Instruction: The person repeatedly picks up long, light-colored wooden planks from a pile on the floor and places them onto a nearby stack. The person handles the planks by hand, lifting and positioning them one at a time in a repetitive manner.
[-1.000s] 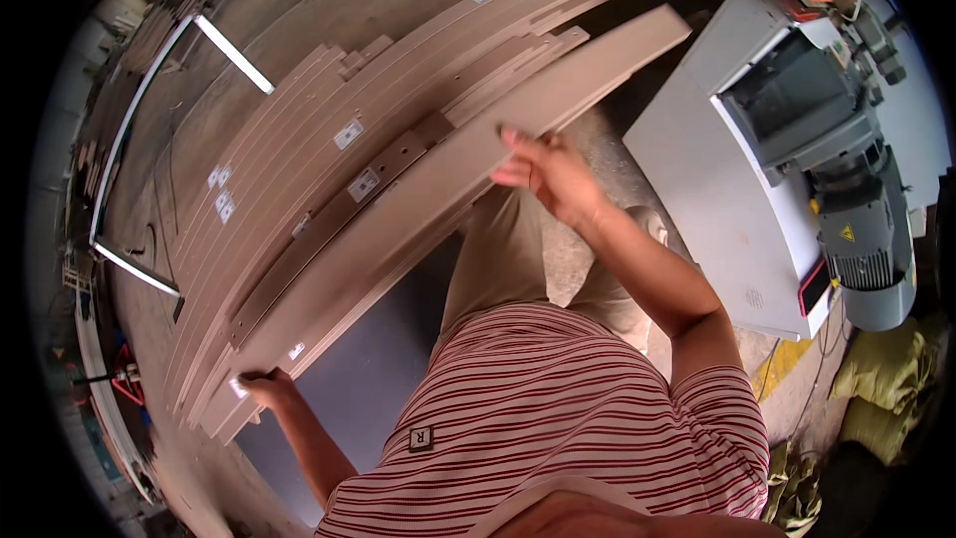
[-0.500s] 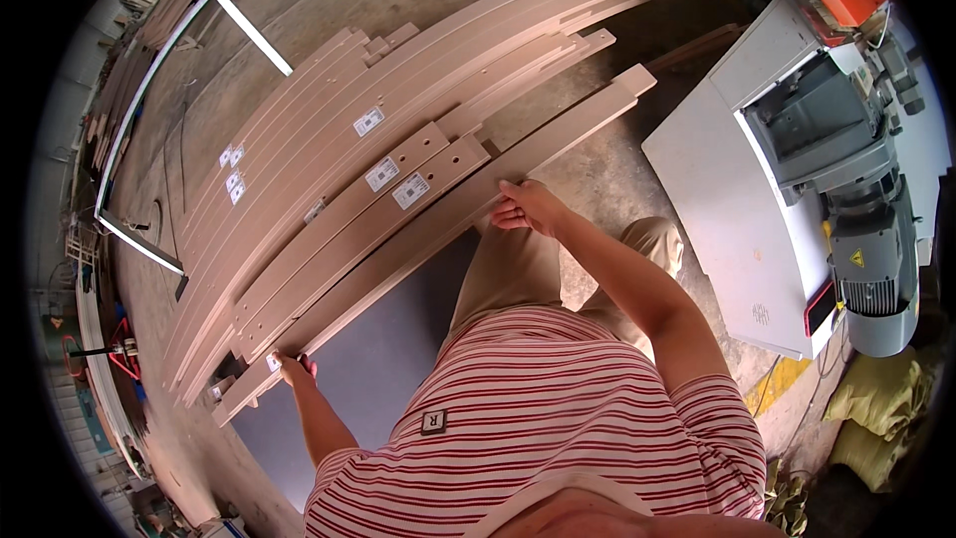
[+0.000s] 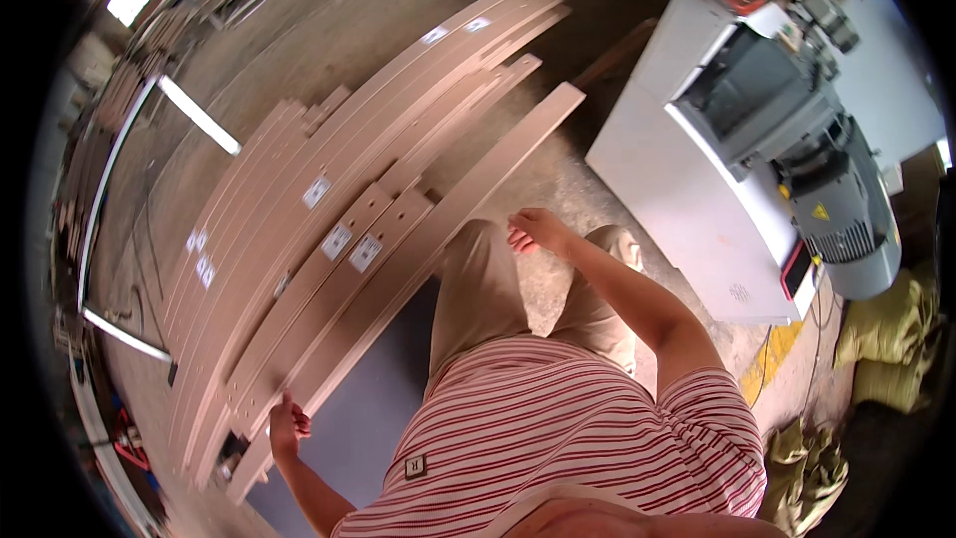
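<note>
A long light-brown plank lies slanting along the near side of a stack of similar planks. My left hand is over the near-left part of this plank, fingers curled in; whether something small is between them is hidden. My right hand hangs above the gap between my knees, right of the plank and apart from it. Its fingers are curled together with nothing visible in them. Two shorter planks with drilled holes and white labels, one label on the nearer, lie just beyond the long one.
A dark grey flat panel lies under the near plank, beside my legs. To the right stands a white machine cabinet with a grey motor. Yellowish sacks lie at the lower right. A white frame stands at far left.
My right hand has let go of the near plank's edge and moved right, away from it. The plank's stepped far end now looks even. My view has shifted to the right.
</note>
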The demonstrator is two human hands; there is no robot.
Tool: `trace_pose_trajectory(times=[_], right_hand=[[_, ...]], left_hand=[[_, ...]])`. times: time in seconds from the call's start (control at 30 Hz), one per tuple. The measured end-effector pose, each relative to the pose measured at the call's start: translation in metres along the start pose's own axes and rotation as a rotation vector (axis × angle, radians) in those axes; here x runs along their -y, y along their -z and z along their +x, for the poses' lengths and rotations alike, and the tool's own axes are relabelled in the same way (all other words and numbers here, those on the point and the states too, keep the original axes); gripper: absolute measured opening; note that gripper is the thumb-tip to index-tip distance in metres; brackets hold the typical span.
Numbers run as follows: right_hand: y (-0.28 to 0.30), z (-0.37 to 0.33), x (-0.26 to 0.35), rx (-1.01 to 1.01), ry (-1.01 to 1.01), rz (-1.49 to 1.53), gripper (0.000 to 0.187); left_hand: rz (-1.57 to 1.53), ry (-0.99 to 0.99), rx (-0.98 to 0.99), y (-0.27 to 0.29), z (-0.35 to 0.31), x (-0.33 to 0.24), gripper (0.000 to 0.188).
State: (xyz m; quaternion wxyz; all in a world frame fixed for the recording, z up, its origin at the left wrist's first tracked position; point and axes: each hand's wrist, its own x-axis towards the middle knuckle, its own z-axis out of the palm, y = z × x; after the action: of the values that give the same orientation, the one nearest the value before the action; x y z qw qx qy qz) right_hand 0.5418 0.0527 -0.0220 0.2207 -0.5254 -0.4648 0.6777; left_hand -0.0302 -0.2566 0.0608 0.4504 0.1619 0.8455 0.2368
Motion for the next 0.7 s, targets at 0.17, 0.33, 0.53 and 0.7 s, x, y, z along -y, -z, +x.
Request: trace_pose_trajectory(times=[0.17, 0.33, 0.53, 0.7], right_hand=[[0.085, -0.001, -0.045, -0.528, 0.067, -1.174, 0.028], [0.102, -0.036, -0.058, -0.529, -0.109, -1.159, 0.04], [0.093, -0.064, -0.044, -0.517, -0.267, -1.012, 0.041], [0.093, -0.058, -0.042, -0.569, -0.251, -0.937, 0.039]], left_hand=[[0.208, -0.803, -0.567, -0.059, 0.033, -0.116, 0.041], [0.748, -1.158, -0.723, -0.091, 0.147, -0.162, 0.031], [0.838, -0.964, -0.687, -0.157, 0.12, -0.21, 0.04], [0.776, -1.049, -0.72, -0.147, 0.14, -0.197, 0.043]])
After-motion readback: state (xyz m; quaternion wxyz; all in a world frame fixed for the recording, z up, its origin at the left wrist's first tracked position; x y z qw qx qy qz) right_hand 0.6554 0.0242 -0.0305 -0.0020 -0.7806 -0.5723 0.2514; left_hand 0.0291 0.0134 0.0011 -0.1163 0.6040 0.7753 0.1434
